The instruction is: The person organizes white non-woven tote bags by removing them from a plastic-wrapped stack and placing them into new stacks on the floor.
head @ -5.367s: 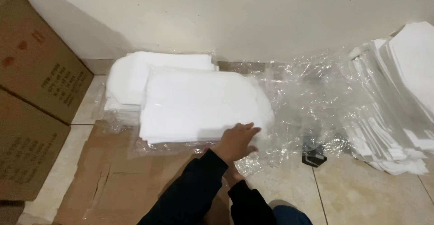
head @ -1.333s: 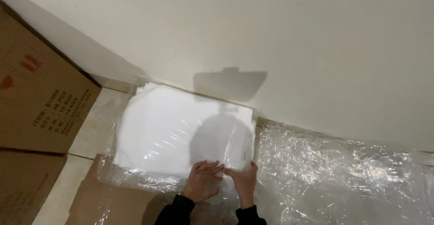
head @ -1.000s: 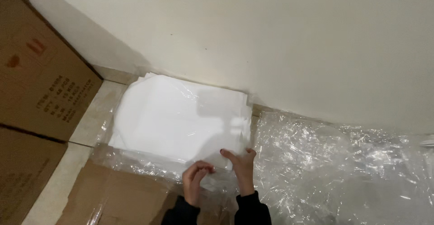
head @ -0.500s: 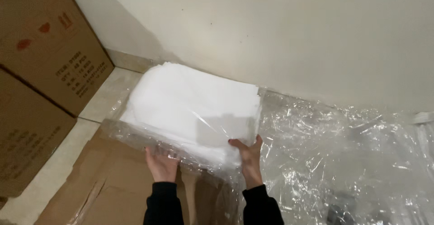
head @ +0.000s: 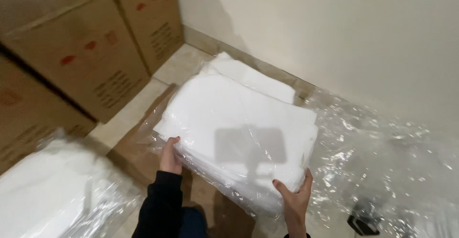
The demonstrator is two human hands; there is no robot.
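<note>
A thick stack of white cloths (head: 239, 123) wrapped in clear plastic is lifted at its near edge. My left hand (head: 169, 155) grips the stack's near left corner, fingers under it and thumb on top. My right hand (head: 294, 197) grips the near right corner in the same way. A second white stack (head: 253, 75) lies behind it against the wall base. Both sleeves are black.
Brown cardboard boxes (head: 81, 51) stand stacked at the left. Another plastic-wrapped white bundle (head: 52, 195) lies at the lower left. Crumpled clear plastic sheeting (head: 382, 156) covers the floor at the right, with a small black object (head: 363, 221) on it. Flattened cardboard (head: 138, 152) lies under the stack.
My hands moved apart from the middle of the stack's near edge to its two corners and raised it. The view swung left, showing the boxes and another bundle.
</note>
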